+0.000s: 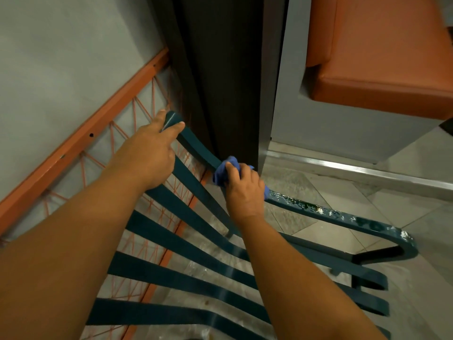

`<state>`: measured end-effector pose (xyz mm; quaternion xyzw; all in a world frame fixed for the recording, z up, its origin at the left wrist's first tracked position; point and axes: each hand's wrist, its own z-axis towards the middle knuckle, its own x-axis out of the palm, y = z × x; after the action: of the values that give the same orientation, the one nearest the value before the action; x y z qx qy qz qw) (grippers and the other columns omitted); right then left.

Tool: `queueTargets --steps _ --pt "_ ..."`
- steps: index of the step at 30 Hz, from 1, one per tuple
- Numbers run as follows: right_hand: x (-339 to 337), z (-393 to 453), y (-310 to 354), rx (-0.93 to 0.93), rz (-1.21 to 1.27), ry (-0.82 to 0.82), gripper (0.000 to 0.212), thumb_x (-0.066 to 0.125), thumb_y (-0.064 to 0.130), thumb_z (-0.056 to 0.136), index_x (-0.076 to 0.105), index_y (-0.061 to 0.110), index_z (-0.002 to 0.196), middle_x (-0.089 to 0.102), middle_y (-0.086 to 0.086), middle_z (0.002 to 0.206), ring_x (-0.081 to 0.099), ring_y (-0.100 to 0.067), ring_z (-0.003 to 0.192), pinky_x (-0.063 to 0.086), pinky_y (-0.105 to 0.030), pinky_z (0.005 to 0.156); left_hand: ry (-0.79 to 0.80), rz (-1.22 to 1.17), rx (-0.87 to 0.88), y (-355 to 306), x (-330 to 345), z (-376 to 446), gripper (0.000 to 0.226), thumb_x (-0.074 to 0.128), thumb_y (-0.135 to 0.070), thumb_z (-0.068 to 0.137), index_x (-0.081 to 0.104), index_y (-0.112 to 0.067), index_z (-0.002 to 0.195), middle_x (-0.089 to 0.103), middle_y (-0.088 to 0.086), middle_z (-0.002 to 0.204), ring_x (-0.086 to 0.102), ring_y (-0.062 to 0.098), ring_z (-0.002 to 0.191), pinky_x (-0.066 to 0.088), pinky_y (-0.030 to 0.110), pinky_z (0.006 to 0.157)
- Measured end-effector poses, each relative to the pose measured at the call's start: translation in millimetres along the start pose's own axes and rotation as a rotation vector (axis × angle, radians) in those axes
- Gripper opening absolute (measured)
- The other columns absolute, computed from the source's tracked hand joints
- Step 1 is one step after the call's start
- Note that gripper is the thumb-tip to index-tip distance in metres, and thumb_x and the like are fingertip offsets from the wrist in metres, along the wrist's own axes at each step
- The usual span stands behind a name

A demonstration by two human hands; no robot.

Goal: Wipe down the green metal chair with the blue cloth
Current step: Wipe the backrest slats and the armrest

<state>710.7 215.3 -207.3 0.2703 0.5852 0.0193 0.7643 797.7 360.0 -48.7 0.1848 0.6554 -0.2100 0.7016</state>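
Note:
The green metal chair (186, 246) fills the lower middle, with flat slats running left to right and a curved armrest (343, 218) on the right that has chipped, whitish paint. My left hand (149, 155) grips the top corner of the chair's back frame. My right hand (245, 190) is closed on the bunched blue cloth (224, 171) and presses it onto the frame bar where the back meets the armrest.
An orange frame strung with orange cord (81, 146) leans against the grey wall on the left, behind the chair. A dark column (225, 77) stands just beyond the chair. An orange cushioned bench (382, 52) is at the upper right. The floor (367, 192) is grey tile.

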Motion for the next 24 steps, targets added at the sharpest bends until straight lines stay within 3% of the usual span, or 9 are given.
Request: queueTargets --steps 6,10,13,15,19,22,24 --pt "-19.3 -2.9 -30.4 0.098 -0.105 0.129 0.046 0.059 0.024 0.090 0.037 0.020 0.130 0.051 -0.011 0.124 0.050 -0.032 0.115 0.042 -0.046 0.098 -0.003 -0.003 -0.010 -1.4 0.1 -1.0 0.056 0.038 -0.016 0.096 0.023 -0.031 0.148 0.000 0.003 0.160 0.024 0.030 0.140 0.029 0.043 0.110" --pt "-36.6 27.9 -34.9 0.136 0.120 0.434 0.050 0.067 0.026 0.085 0.041 0.025 0.128 0.055 -0.009 0.120 0.054 -0.029 0.107 0.049 -0.046 0.092 0.004 0.026 -0.009 -1.9 0.9 -0.6 0.058 0.039 -0.016 0.095 0.022 -0.032 0.148 0.001 0.005 0.160 0.024 0.032 0.139 0.030 0.045 0.110" --pt "-45.1 37.0 -40.5 0.184 0.318 0.514 0.051 0.073 0.023 0.080 0.046 0.026 0.123 0.057 -0.003 0.113 0.057 -0.024 0.103 0.052 -0.042 0.090 0.025 0.038 -0.022 -3.2 0.1 -1.0 0.059 0.039 -0.017 0.095 0.021 -0.033 0.148 -0.001 0.003 0.160 0.023 0.032 0.140 0.029 0.045 0.110" --pt "-44.0 32.9 -39.1 0.146 0.246 0.463 0.050 0.073 0.027 0.079 0.046 0.027 0.121 0.057 -0.002 0.109 0.057 -0.023 0.100 0.052 -0.042 0.089 0.036 0.052 -0.028 -5.6 -1.6 -0.6 0.059 0.039 -0.017 0.095 0.021 -0.033 0.149 -0.001 0.003 0.160 0.023 0.032 0.140 0.028 0.046 0.110" --pt "-18.6 3.1 -38.2 -0.061 -0.085 0.156 0.052 0.064 0.027 0.087 0.039 0.020 0.133 0.052 -0.010 0.123 0.052 -0.030 0.110 0.044 -0.044 0.094 0.033 0.033 -0.030 -5.9 -4.4 -3.7 0.058 0.038 -0.015 0.095 0.023 -0.031 0.149 0.002 0.005 0.160 0.023 0.033 0.140 0.026 0.045 0.111" --pt "-15.0 -10.1 -51.1 -0.132 -0.084 0.111 0.064 0.061 0.010 0.087 0.032 0.019 0.143 0.047 -0.011 0.135 0.049 -0.032 0.116 0.042 -0.044 0.098 0.032 0.044 -0.025 -7.1 -5.7 -3.8 0.056 0.037 -0.015 0.096 0.024 -0.031 0.149 0.002 0.004 0.160 0.023 0.033 0.141 0.027 0.045 0.111" --pt "-21.9 -11.8 -60.7 -0.114 0.012 0.112 0.059 0.060 0.008 0.088 0.038 0.022 0.141 0.051 -0.009 0.132 0.051 -0.030 0.114 0.044 -0.043 0.098 0.026 0.052 -0.027 -7.7 -4.7 -3.3 0.056 0.037 -0.016 0.096 0.024 -0.032 0.148 0.003 0.003 0.160 0.023 0.032 0.141 0.027 0.045 0.111"
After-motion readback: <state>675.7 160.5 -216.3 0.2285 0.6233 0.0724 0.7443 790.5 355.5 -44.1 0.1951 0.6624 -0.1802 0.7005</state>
